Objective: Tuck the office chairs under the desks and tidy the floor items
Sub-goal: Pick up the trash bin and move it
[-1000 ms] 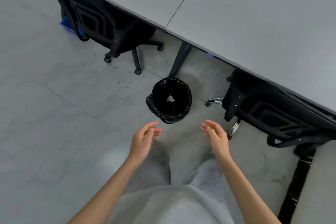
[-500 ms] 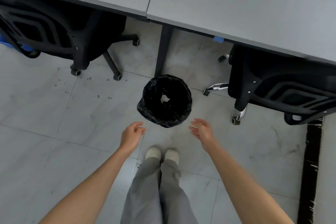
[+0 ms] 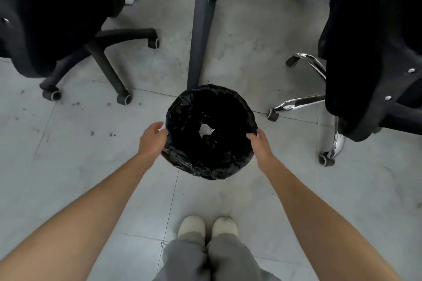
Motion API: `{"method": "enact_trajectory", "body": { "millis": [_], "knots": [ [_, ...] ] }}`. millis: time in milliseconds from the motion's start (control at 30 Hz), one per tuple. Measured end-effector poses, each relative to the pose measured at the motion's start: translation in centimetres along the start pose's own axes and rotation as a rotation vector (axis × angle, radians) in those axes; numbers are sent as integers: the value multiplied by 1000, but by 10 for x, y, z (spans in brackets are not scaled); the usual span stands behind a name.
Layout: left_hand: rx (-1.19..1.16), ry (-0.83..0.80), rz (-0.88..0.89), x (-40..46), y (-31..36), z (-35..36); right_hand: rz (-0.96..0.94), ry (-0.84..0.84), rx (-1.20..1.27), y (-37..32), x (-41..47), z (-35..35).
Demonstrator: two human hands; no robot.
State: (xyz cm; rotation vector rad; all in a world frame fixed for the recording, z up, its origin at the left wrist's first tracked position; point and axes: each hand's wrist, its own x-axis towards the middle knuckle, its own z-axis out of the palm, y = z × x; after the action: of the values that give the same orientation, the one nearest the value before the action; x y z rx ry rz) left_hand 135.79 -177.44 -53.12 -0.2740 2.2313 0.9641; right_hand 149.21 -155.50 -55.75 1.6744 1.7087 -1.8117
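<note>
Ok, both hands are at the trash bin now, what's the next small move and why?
Probably close both hands on the rim and lift. The left hand and right hand flank the black-lined trash bin, which stands out on the floor in front of the desk leg, so it likely needs shifting.

Both office chairs (image 3: 52, 13) run past the frame's edges, and the bin's (image 3: 210, 132) pale scrap is perhaps paper.
</note>
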Motion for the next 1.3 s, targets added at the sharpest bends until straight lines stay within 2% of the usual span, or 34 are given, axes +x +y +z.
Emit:
{"method": "enact_trajectory", "body": {
  "millis": [67, 133, 233, 367, 533, 733, 900, 967, 1067, 1200, 1300],
  "knots": [
    [144, -6, 46, 17, -9, 14, -15, 17, 3, 8, 24, 11],
    [184, -42, 26, 33, -16, 27, 3, 64, -1, 15, 43, 20],
    [-19, -111, -88, 53, -20, 40, 24, 163, -28, 24, 62, 26],
    [-216, -95, -176, 50, -17, 45, 86, 224, 71, 25, 57, 14],
    [-176, -46, -147, -4, 0, 43, 92, 260, 110, 9, 4, -22],
    [-98, -23, -93, -119, 52, 18, 71, 363, 212, -32, -111, -93],
    [3, 60, 56, -224, 122, -20, 109, 550, 396, -74, -225, -149],
    [68, 19, 160, -261, 148, -39, 145, 618, 435, -85, -271, -168],
    [234, -67, 409, -309, 178, -65, 162, 671, 547, -87, -338, -191],
    [355, -163, 636, -363, 199, -89, 194, 762, 760, -69, -429, -207],
    [418, -252, 838, -403, 207, -98, 150, 844, 855, -48, -496, -210]
  ]
}}
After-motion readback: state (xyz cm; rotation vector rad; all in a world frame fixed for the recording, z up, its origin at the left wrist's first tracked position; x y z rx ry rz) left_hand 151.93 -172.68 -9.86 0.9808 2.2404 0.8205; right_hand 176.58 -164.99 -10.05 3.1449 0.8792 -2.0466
